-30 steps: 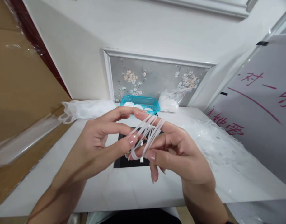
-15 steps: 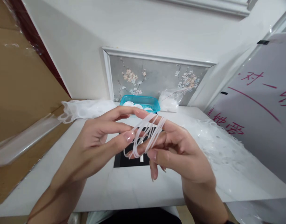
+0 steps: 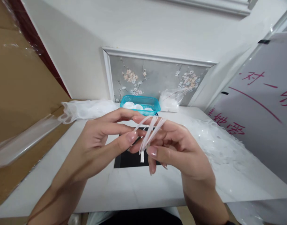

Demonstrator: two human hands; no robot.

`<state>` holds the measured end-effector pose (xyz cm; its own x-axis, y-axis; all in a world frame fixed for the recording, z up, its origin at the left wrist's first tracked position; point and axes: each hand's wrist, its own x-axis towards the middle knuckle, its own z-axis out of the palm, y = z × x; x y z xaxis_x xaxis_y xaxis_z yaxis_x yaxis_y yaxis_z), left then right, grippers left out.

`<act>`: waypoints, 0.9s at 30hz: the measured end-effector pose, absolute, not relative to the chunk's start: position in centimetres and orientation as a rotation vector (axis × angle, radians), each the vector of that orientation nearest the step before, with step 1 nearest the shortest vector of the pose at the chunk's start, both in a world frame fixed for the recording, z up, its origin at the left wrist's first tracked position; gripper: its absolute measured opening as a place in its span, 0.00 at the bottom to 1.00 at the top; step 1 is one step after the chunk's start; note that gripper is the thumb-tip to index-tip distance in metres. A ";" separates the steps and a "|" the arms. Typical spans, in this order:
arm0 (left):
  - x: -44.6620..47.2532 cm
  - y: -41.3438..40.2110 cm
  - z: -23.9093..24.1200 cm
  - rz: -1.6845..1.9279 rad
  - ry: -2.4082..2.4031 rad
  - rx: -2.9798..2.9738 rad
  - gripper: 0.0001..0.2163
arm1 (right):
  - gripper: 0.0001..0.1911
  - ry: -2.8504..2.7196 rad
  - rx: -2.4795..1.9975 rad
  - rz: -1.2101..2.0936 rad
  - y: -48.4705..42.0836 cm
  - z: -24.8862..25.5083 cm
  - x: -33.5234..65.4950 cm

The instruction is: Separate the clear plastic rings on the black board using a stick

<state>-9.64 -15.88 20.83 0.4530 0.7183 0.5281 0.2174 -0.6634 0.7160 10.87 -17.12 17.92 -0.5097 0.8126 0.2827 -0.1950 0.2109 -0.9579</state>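
Note:
Several thin, pale white rings (image 3: 153,132) hang looped over the fingers of my right hand (image 3: 180,147), whose thumb presses near their lower ends. My left hand (image 3: 96,140) comes in from the other side with thumb and fingers closed on the edge of one ring that stretches toward it. Its index fingertip meets the tip of my right index finger. Below both hands lies a black mat (image 3: 126,161) with a white strip (image 3: 142,157) on it, partly covered by the fingers.
A blue basket (image 3: 155,103) with white round pieces stands at the back beside a clear bag (image 3: 170,101) of white stuff. White rings in plastic (image 3: 87,109) lie back left, and a clear plastic heap (image 3: 218,143) on the right. Cardboard (image 3: 21,78) and a whiteboard (image 3: 262,100) flank the table.
The rings on my right fingers have drawn closer together, into a narrower bundle, and fewer strands spread toward my left hand. Both hands have barely shifted.

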 end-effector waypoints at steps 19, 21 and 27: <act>-8.9 -15.1 19.7 1.236 0.955 2.642 0.14 | 0.11 -1.603 -0.830 0.957 -16.0 17.5 9.3; -8.6 -14.8 19.5 1.267 0.992 2.681 0.14 | 0.10 -1.590 -0.867 0.881 -15.7 17.4 9.3; -8.4 -13.9 19.0 1.278 1.036 2.731 0.15 | 0.11 -1.583 -0.937 0.751 -14.8 17.2 9.1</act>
